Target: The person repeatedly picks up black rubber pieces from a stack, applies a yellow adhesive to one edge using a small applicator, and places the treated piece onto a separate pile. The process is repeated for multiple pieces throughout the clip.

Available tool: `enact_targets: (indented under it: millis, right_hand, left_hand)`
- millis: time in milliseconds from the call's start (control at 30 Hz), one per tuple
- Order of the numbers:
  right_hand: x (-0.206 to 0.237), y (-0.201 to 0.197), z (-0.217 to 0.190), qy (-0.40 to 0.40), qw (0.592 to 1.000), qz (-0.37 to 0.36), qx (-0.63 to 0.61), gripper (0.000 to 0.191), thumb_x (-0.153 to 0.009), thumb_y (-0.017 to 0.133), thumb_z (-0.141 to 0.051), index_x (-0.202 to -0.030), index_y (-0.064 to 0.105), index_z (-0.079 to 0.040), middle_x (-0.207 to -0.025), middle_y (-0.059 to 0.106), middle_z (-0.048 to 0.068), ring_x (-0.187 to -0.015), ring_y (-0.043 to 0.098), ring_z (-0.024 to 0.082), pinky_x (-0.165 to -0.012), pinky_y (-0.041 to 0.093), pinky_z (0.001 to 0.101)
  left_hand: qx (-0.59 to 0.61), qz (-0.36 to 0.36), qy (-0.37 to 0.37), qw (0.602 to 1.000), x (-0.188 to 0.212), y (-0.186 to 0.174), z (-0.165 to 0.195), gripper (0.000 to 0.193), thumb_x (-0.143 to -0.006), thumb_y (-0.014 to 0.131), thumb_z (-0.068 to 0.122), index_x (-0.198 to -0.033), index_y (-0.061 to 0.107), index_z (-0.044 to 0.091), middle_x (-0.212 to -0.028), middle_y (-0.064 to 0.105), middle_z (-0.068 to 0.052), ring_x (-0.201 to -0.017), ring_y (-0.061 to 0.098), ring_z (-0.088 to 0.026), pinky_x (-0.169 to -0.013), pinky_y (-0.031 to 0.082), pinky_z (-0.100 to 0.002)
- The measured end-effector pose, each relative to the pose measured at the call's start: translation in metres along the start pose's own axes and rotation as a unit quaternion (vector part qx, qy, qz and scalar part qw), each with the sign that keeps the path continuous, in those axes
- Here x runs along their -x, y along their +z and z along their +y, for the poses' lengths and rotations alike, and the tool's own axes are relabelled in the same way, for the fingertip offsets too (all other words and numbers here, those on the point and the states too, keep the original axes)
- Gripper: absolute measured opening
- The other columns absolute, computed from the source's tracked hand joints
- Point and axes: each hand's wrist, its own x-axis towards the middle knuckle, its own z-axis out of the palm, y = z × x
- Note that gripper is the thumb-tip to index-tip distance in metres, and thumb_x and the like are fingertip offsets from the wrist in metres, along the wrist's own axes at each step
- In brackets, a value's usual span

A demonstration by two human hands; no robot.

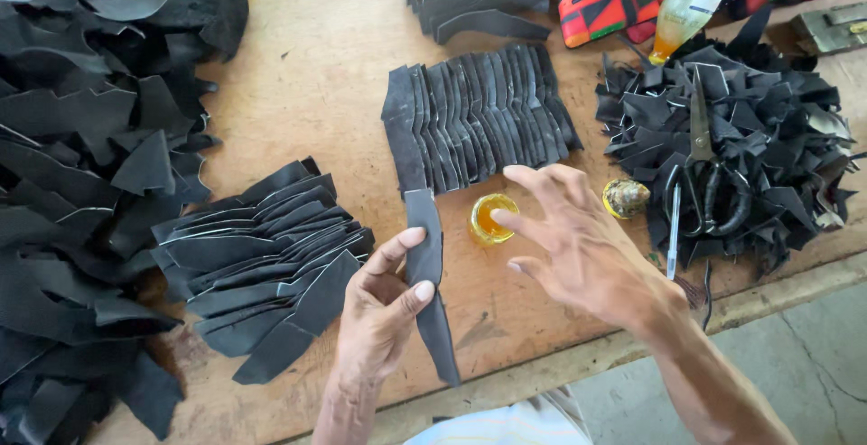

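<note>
From the head camera, the left hand (379, 305) pinches a long black leather strip (426, 273) between thumb and fingers, just above the near edge of the wooden counter (307, 75). The strip's long axis runs nearly straight away from the person, its far end touching a fanned row of similar black pieces (474, 115). The right hand (578, 246) hovers released, fingers spread, holding nothing. Its fingertips reach left toward a small round pot of yellow liquid (492, 217), which sits on the counter just right of the strip, between the two hands. The right hand is the nearer to the pot. Farther right, scissors (704, 170) rest on a heap of black offcuts (768, 120).
</note>
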Motion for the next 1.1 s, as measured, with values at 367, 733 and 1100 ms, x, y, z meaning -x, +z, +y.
enact_targets:
  millis: [367,733,1100]
  right_hand:
    - [-0.020,0.015,0.012,0.010,0.998,-0.057,0.021,0.048,-0.065,0.084,-0.018,-0.111,0.073,-0.007,-0.147,0.040,0.013,-0.130,0.036,0.037,-0.109,0.036,0.0481]
    - [0.033,-0.003,-0.012,0.026,0.951,0.213,-0.223,0.052,-0.084,0.077,-0.036,-0.128,0.059,-0.014,-0.132,0.048,0.008,-0.116,0.050,0.017,-0.093,0.051,0.0315]
    - [0.031,0.026,-0.037,-0.119,0.940,0.062,-0.312,0.070,-0.084,0.085,-0.020,-0.147,0.056,-0.025,-0.132,0.058,0.009,-0.122,0.056,0.026,-0.102,0.051,0.0386]
  left_hand:
    - [0.009,0.046,-0.045,0.998,-0.007,-0.008,0.002,0.052,-0.082,0.069,-0.008,-0.132,0.060,0.000,-0.119,0.068,-0.011,-0.101,0.070,-0.013,-0.086,0.060,-0.028]
    - [0.119,-0.060,-0.060,0.989,-0.011,0.003,0.001,0.066,-0.085,0.074,-0.010,-0.146,0.050,-0.002,-0.134,0.061,-0.009,-0.107,0.064,-0.017,-0.087,0.059,-0.030]
    - [0.121,-0.084,-0.031,0.989,-0.010,0.024,0.011,0.082,-0.082,0.079,-0.010,-0.155,0.041,-0.002,-0.147,0.053,-0.010,-0.114,0.062,-0.020,-0.088,0.059,-0.031]
